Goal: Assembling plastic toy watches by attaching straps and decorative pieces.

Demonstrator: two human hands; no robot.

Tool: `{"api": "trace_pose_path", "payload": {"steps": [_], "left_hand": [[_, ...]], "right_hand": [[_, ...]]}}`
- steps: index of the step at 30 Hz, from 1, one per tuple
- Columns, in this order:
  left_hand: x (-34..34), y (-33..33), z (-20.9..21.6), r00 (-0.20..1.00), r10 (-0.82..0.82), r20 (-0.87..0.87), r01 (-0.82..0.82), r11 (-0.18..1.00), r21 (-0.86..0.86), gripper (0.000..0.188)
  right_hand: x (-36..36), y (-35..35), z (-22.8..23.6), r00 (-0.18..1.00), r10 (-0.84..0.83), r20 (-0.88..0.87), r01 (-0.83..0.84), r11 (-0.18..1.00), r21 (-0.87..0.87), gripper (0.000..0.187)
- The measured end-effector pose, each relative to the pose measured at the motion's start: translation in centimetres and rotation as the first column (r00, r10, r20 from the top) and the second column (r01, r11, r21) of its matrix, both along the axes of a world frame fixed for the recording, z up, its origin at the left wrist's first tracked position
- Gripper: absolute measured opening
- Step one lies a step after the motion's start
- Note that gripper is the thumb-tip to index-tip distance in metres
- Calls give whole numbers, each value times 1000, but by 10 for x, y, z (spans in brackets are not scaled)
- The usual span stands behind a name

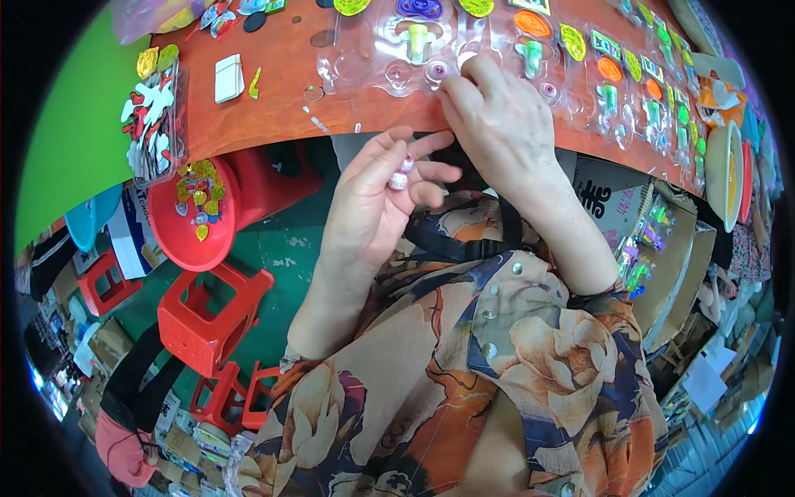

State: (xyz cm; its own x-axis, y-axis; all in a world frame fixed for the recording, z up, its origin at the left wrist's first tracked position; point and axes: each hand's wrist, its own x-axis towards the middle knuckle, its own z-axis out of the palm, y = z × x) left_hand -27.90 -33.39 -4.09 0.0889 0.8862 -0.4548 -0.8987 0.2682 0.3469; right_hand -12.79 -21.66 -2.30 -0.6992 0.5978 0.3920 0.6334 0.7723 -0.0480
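Observation:
My left hand is turned palm up in front of the table edge. Between its thumb and fingers it holds small white-and-pink balls that look like toy eyeballs. My right hand reaches over the nearest clear plastic tray, its fingers curled together. Whatever those fingertips hold, if anything, is hidden. Beside them, a similar ball sits in a round hollow of the tray. The tray also carries a yellow-green tube-shaped piece and a purple oval piece.
More filled trays run along the red-brown table to the right. A clear box of red, white and black pieces, white cards and a red bowl of yellow pieces lie left. Red stools stand below.

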Motion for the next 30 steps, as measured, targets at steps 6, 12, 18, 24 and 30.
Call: {"api": "trace_pose_path", "payload": {"steps": [6, 12, 18, 24, 30], "left_hand": [[-10, 2, -8, 1000, -5, -13, 6, 998, 68, 22], [3, 8, 3, 997, 74, -6, -74, 997, 34, 26], [-2, 8, 3, 996, 90, -20, -88, 993, 74, 32], [4, 7, -2, 986, 109, -125, -89, 984, 153, 39], [9, 10, 2, 948, 154, -278, -108, 979, 173, 39]], "right_hand": [[9, -13, 8, 952, -48, -304, -71, 926, -371, 15], [0, -4, 5, 986, -91, -141, 55, 970, -237, 24], [3, -8, 9, 972, -34, -232, -54, 931, -362, 19], [0, -24, 16, 909, -68, -411, -215, 769, -602, 17], [2, -16, 14, 910, -43, -412, -269, 693, -669, 14]]}}
